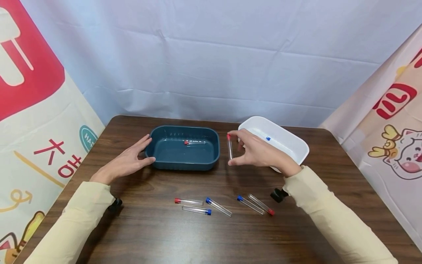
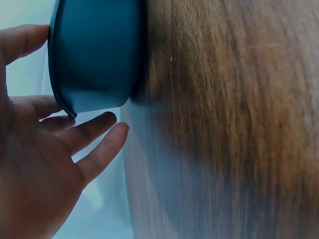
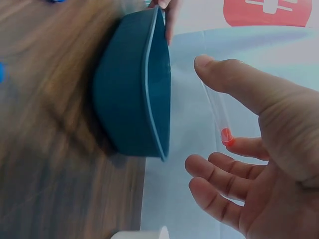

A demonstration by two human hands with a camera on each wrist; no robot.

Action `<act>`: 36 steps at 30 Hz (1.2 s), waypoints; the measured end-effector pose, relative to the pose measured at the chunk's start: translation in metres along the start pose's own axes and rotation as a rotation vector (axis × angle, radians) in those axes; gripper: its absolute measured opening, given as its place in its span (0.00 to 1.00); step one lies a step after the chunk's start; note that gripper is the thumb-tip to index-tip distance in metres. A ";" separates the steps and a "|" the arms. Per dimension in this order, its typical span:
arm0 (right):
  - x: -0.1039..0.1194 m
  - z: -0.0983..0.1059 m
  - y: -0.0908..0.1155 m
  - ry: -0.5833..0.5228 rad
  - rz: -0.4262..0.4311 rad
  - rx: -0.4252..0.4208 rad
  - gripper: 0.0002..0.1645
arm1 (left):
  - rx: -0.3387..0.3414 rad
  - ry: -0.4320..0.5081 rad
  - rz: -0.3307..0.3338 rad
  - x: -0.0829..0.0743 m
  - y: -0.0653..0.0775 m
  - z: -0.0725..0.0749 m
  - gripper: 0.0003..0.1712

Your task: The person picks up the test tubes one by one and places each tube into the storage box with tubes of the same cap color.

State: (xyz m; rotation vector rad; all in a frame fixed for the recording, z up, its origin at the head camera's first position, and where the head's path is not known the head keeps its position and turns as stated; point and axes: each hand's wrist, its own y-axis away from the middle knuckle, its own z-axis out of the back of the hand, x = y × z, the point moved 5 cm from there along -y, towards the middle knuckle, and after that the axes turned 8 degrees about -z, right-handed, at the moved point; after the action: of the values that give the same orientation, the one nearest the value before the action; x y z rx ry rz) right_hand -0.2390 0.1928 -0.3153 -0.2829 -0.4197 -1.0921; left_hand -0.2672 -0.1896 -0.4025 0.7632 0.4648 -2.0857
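My right hand (image 1: 255, 148) pinches a red-capped test tube (image 1: 230, 146) end to end, between thumb and a fingertip at the red cap. The tube is in the air just right of the dark teal basin (image 1: 184, 167). In the right wrist view the tube (image 3: 218, 109) is clear, its cap near the finger. My left hand (image 1: 130, 161) rests its spread fingers and thumb against the basin's left end; the left wrist view shows fingertips at the rim (image 2: 52, 59). Inside the basin lies another red-capped tube (image 1: 195, 143).
A white basin (image 1: 298, 145) stands behind my right hand, with a blue cap (image 1: 268, 138) showing inside. Several capped tubes lie nearer on the wooden table (image 1: 148, 227), among them a red-capped tube (image 1: 188, 201) and a blue-capped tube (image 1: 218, 206). A pale curtain hangs behind.
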 end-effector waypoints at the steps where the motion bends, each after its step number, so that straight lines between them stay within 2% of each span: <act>1: 0.003 0.000 -0.006 0.004 0.004 0.005 0.55 | 0.000 0.000 0.001 0.001 0.000 0.000 0.50; 10: 0.020 -0.012 -0.054 0.005 0.023 0.069 0.57 | -0.001 0.001 0.007 0.006 0.000 -0.003 0.52; 21: 0.030 -0.035 -0.097 -0.022 -0.002 0.132 0.56 | -0.005 0.009 -0.001 0.004 -0.001 -0.001 0.51; 27: 0.039 -0.053 -0.115 -0.007 0.012 0.184 0.56 | -0.009 0.011 0.011 0.007 0.001 -0.004 0.51; 36: 0.043 -0.073 -0.132 -0.005 0.006 0.218 0.55 | -0.022 -0.003 0.008 0.008 0.002 -0.002 0.51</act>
State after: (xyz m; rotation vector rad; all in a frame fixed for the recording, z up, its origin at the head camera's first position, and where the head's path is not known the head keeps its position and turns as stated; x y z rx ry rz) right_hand -0.3274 0.0701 -0.3582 -0.0940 -0.5373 -1.0300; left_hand -0.2684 -0.1939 -0.4091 0.7480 0.4811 -2.0709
